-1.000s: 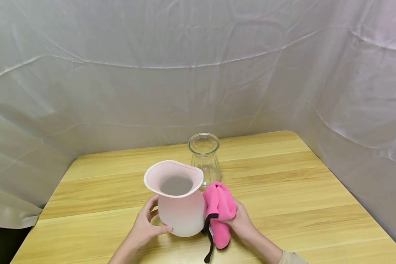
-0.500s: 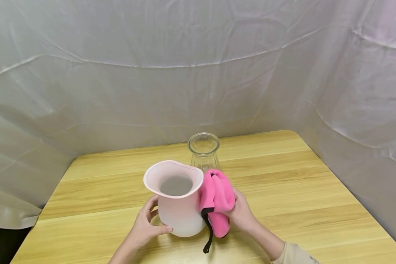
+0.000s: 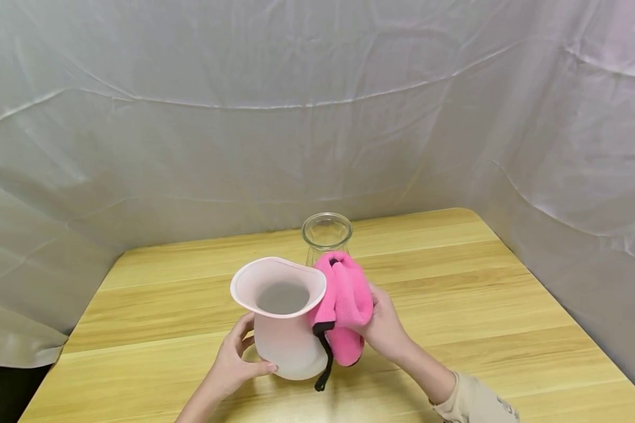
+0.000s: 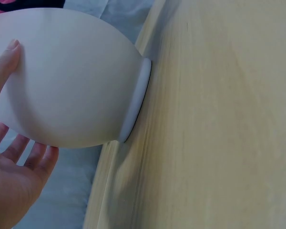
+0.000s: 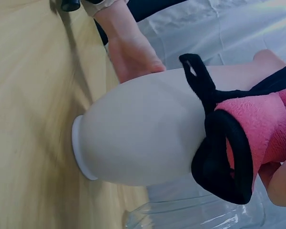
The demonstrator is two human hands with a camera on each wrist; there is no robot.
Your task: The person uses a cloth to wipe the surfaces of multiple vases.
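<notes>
A pink-to-white vase [image 3: 290, 346] with a wavy flared mouth stands upright on its base ring. My left hand [image 3: 231, 359] grips its left side low down, thumb [image 4: 5, 64] in front and fingers round behind. In my right hand [image 3: 387, 324] is a bunched pink cloth [image 3: 349, 296] with black edging, pressed to the vase's right side just under the lip. From the cloth hangs a black loop [image 5: 196, 76], which lies across the vase wall in the right wrist view. Some right fingers are hidden behind the cloth.
Behind the cloth stands a clear glass vase [image 3: 326, 247], its lower part hidden. Both vases are on a wood-grain table [image 3: 455, 294]. Grey fabric [image 3: 296, 147] hangs along the back and sides.
My right hand has moved the cloth up and a little left along the vase's side, towards its lip, covering more of the glass vase. My left hand and the pink vase stay put.
</notes>
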